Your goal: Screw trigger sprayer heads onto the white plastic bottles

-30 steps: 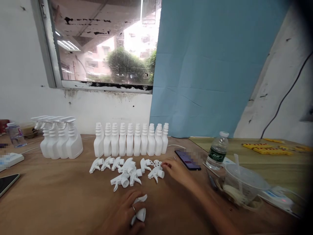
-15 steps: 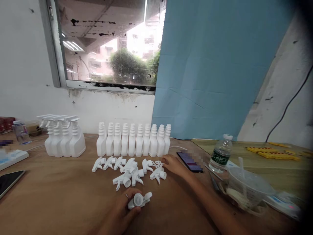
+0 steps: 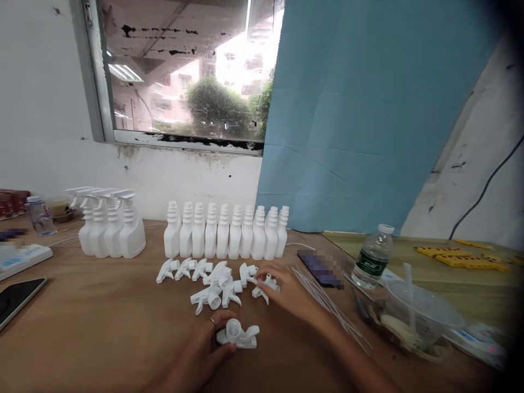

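Note:
My left hand (image 3: 204, 344) holds a white trigger sprayer head (image 3: 238, 334) near the table's front edge, its round collar facing up. My right hand (image 3: 286, 289) reaches into a loose pile of white sprayer heads (image 3: 215, 284), with its fingertips on small white pieces by the sprayer head at the pile's right end (image 3: 265, 285). Behind the pile stands a row of several uncapped white bottles (image 3: 225, 232). To the left stand several white bottles with sprayers fitted (image 3: 108, 224). Thin clear dip tubes (image 3: 327, 300) lie on the table to the right of my right hand.
A dark phone (image 3: 321, 268), a water bottle (image 3: 372, 256) and a clear plastic cup with a straw (image 3: 413, 314) sit at the right. Another phone (image 3: 18, 297) and a power strip (image 3: 20, 256) lie at the left. A blue sheet (image 3: 368, 109) hangs behind.
My right hand drew back from the pile's far right end toward its near side, uncovering the dip tubes. My left hand turned its sprayer head so the collar faces up.

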{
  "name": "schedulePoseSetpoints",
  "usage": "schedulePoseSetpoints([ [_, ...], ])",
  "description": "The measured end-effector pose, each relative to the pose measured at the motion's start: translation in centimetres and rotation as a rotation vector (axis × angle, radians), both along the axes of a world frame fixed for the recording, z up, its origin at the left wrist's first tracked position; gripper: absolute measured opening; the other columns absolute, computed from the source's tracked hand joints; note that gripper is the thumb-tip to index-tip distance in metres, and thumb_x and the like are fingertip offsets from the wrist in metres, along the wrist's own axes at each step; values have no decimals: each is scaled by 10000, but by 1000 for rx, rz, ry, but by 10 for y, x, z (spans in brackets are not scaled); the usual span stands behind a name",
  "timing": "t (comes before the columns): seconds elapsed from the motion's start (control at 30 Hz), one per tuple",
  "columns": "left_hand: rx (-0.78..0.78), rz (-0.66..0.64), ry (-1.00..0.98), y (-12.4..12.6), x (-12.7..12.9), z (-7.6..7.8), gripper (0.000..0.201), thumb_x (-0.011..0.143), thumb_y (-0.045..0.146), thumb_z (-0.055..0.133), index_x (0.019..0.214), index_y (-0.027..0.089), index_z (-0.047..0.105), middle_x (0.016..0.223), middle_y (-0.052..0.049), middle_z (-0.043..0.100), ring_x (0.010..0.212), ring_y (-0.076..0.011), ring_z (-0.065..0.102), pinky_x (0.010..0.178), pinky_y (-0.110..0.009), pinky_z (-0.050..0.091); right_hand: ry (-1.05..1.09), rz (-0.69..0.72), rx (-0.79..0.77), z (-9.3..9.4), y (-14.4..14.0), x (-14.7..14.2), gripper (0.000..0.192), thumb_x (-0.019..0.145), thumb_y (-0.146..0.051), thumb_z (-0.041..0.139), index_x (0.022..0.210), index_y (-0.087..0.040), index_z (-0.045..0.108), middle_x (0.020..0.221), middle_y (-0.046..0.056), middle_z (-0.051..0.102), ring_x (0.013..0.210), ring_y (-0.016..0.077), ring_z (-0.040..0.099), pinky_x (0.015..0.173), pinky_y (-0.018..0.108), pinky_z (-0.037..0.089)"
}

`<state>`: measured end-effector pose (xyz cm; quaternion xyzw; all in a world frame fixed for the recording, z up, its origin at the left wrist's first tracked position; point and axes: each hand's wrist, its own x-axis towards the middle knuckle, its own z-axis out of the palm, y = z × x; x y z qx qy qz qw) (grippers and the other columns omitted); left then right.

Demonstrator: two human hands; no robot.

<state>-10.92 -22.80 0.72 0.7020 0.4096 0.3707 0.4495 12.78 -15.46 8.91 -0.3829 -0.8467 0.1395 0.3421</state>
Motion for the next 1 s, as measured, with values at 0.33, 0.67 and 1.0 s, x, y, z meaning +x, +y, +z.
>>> schedulePoseSetpoints([
  [0.33,86,-47,-79,5,0,0,412,808,159,637,1197,205,512,1224,-61,626,1160,-218,553,1017,-314,392,49,212,28,-52,-72,-38,231,896,-121,523,1079,-232,611,1164,50,608,1095,167,566,966,291,442],
  [0.67,297,20,266,-6,-2,1,242,909,219,549,1143,282,560,1080,24,676,932,-154,635,843,-221,466,-17,57,158,-66,-74,-38,267,845,-126,580,1086,-235,549,1178,66,596,1082,213,559,958,350,452],
  [1.0,415,51,359,-3,-6,0,137,922,299,560,1038,253,615,1015,-14,667,924,-169,624,834,-236,476,-61,87,211,-62,-74,-42,247,875,-113,534,1092,-223,580,1070,60,638,989,209,585,913,375,463],
])
